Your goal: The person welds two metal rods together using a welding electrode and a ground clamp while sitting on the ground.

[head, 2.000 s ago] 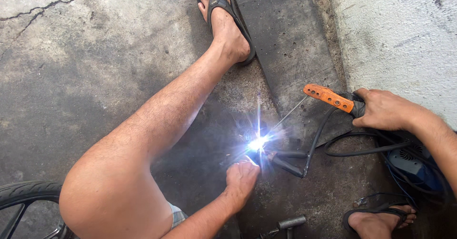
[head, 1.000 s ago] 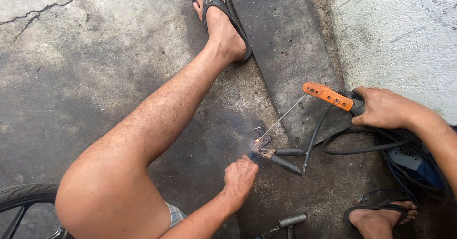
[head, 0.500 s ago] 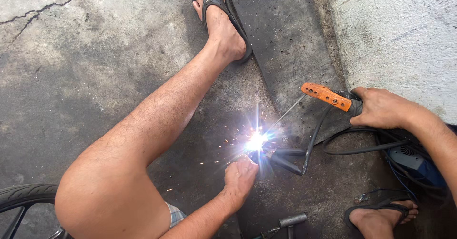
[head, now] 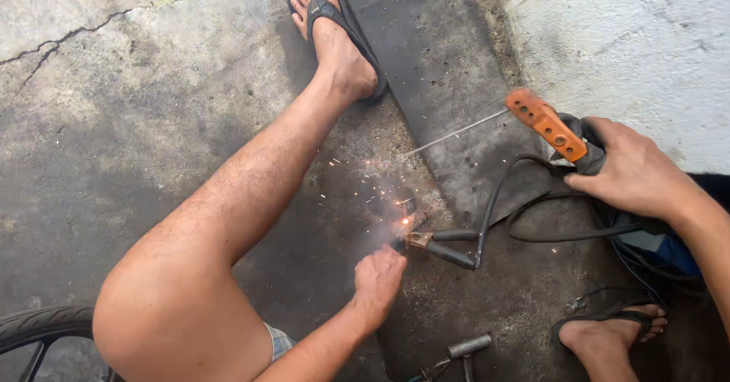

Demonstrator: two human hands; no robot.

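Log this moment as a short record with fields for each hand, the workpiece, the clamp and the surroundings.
Left hand: pinching a small metal piece on the concrete floor
Right hand: gripping an orange electrode holder, rod lifted off the piece
Workpiece: glowing, with sparks and smoke
Clamp: beside the piece, black cable attached
Surroundings: dark mat, hammer, tyre
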